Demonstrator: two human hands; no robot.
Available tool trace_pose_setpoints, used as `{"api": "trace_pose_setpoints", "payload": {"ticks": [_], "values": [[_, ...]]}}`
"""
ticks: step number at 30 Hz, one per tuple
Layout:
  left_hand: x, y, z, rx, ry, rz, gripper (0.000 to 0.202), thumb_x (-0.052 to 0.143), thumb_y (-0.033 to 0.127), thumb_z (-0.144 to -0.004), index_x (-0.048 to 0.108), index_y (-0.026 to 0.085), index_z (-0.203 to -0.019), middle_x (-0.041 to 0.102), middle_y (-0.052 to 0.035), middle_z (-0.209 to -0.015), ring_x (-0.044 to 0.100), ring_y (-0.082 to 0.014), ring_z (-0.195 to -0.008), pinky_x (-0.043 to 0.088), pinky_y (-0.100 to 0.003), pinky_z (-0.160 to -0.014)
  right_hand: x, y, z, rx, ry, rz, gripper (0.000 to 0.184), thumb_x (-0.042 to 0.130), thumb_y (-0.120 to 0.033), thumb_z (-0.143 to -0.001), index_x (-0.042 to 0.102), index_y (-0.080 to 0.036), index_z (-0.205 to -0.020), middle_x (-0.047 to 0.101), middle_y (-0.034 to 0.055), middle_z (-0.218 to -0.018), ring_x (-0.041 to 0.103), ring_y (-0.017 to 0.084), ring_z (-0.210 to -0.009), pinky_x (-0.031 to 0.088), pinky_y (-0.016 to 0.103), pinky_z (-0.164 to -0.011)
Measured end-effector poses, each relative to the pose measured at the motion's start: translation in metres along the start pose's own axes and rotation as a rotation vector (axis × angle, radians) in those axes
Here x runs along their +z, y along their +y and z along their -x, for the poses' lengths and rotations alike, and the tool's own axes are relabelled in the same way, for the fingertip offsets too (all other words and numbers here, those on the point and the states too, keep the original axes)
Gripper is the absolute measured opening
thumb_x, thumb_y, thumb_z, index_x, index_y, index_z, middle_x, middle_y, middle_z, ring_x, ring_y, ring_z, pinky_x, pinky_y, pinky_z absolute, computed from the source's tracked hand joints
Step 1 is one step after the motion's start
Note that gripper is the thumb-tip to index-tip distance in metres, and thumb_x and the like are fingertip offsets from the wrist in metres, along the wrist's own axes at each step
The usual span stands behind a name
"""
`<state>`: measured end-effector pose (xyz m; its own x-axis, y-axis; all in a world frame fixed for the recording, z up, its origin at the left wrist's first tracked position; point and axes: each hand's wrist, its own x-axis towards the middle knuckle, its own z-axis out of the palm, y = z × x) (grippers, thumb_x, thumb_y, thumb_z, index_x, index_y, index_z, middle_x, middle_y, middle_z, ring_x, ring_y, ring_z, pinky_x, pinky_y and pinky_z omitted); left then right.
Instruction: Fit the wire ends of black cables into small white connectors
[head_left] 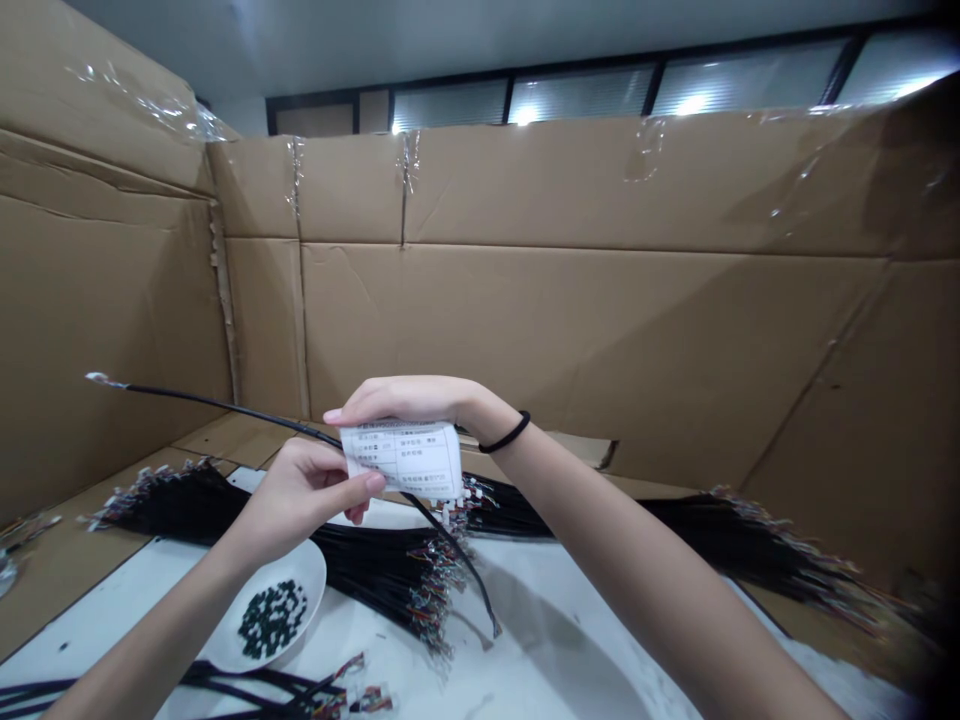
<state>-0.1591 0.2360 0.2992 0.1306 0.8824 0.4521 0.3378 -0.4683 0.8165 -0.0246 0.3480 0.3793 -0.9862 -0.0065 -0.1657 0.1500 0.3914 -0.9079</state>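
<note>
My left hand and my right hand meet above the table, both closed on a white printed label. My left thumb presses the label's lower left edge, and my right fingers curl over its top. A black cable runs through the hands, its tip reaching up to the far left and its other end hanging down to the right toward the table. A black hair band sits on my right wrist. Whether the label is wrapped round the cable I cannot tell.
Bundles of black cables with coloured connector ends lie across the white table, more at the right and bottom left. A white dish of small dark parts sits below my left hand. Cardboard walls enclose the space.
</note>
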Motion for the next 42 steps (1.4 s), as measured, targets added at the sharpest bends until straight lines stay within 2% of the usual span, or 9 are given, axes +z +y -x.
{"api": "trace_pose_setpoints", "payload": {"ticks": [4,8,14,17,23,30,35,39,42], "values": [[0.000,0.003,0.000,-0.005,0.012,0.008,0.036,0.068,0.032,-0.078,0.064,0.013,-0.048,0.061,-0.0011,-0.046,0.050,-0.0066,-0.044,0.038,-0.014,-0.045,0.002,-0.004,-0.001,-0.004,0.014,0.006,0.046,0.059,-0.050,-0.090,0.071,-0.008,-0.075,0.063,0.0006,-0.053,0.051,0.007,-0.043,0.037,0.017,-0.038],[0.000,0.004,0.001,0.001,0.034,-0.003,0.036,0.067,0.034,-0.077,0.064,0.013,-0.048,0.060,-0.0016,-0.045,0.050,-0.0071,-0.043,0.038,-0.015,-0.045,0.004,-0.010,-0.001,0.036,-0.009,0.048,0.047,0.056,-0.051,-0.091,0.072,-0.009,-0.081,0.062,0.0007,-0.054,0.054,0.010,-0.046,0.041,0.018,-0.040],[-0.001,0.002,0.004,-0.032,0.031,-0.004,0.028,0.074,0.030,-0.070,0.066,0.012,-0.051,0.058,-0.0005,-0.047,0.048,-0.0070,-0.046,0.037,-0.015,-0.045,0.003,-0.014,-0.001,-0.019,0.080,0.182,0.023,0.062,-0.028,-0.084,0.063,-0.011,-0.070,0.056,-0.0039,-0.057,0.050,0.005,-0.045,0.038,0.016,-0.040],[-0.001,0.001,0.004,-0.043,0.012,0.035,0.024,0.075,0.029,-0.068,0.066,0.012,-0.054,0.056,0.0007,-0.050,0.047,-0.0068,-0.048,0.037,-0.015,-0.046,0.002,-0.012,-0.002,-0.049,0.067,0.185,0.022,0.063,-0.032,-0.081,0.061,-0.012,-0.072,0.055,-0.0045,-0.058,0.050,0.006,-0.048,0.038,0.017,-0.042],[0.000,0.001,0.004,-0.026,0.010,0.022,0.021,0.073,0.028,-0.070,0.067,0.012,-0.057,0.055,0.0011,-0.050,0.045,-0.0071,-0.049,0.036,-0.016,-0.046,0.001,-0.013,-0.004,-0.057,0.055,0.226,0.016,0.061,-0.027,-0.078,0.061,-0.012,-0.074,0.056,-0.0042,-0.060,0.051,0.007,-0.049,0.038,0.018,-0.043],[-0.002,-0.002,0.005,-0.030,0.023,-0.119,0.028,0.070,0.034,-0.072,0.067,0.011,-0.057,0.054,-0.0004,-0.051,0.045,-0.0085,-0.050,0.035,-0.019,-0.049,0.002,-0.013,-0.005,-0.049,0.059,0.251,0.015,0.059,-0.026,-0.077,0.063,-0.011,-0.077,0.059,-0.0025,-0.064,0.054,0.008,-0.052,0.041,0.019,-0.044],[-0.001,-0.001,0.006,-0.024,0.044,-0.189,0.026,0.069,0.034,-0.073,0.069,0.011,-0.062,0.059,-0.0023,-0.055,0.050,-0.0113,-0.053,0.041,-0.022,-0.052,0.005,-0.013,-0.005,0.000,0.067,0.314,0.016,0.060,-0.029,-0.078,0.061,-0.013,-0.072,0.058,-0.0030,-0.063,0.052,0.008,-0.051,0.040,0.019,-0.043],[-0.001,0.001,0.005,-0.001,0.025,-0.197,0.028,0.069,0.034,-0.073,0.068,0.011,-0.057,0.058,-0.0019,-0.052,0.050,-0.0109,-0.051,0.040,-0.021,-0.051,0.005,-0.012,-0.006,0.013,0.071,0.301,0.013,0.059,-0.025,-0.076,0.060,-0.013,-0.070,0.055,-0.0045,-0.059,0.050,0.007,-0.048,0.038,0.019,-0.042],[-0.002,0.003,0.004,0.012,0.031,-0.188,0.027,0.068,0.033,-0.073,0.067,0.012,-0.056,0.057,-0.0012,-0.051,0.049,-0.0103,-0.051,0.039,-0.020,-0.050,0.003,-0.010,-0.006,-0.034,0.073,0.285,0.014,0.058,-0.026,-0.076,0.060,-0.014,-0.070,0.054,-0.0047,-0.059,0.050,0.007,-0.049,0.039,0.019,-0.042]]}}
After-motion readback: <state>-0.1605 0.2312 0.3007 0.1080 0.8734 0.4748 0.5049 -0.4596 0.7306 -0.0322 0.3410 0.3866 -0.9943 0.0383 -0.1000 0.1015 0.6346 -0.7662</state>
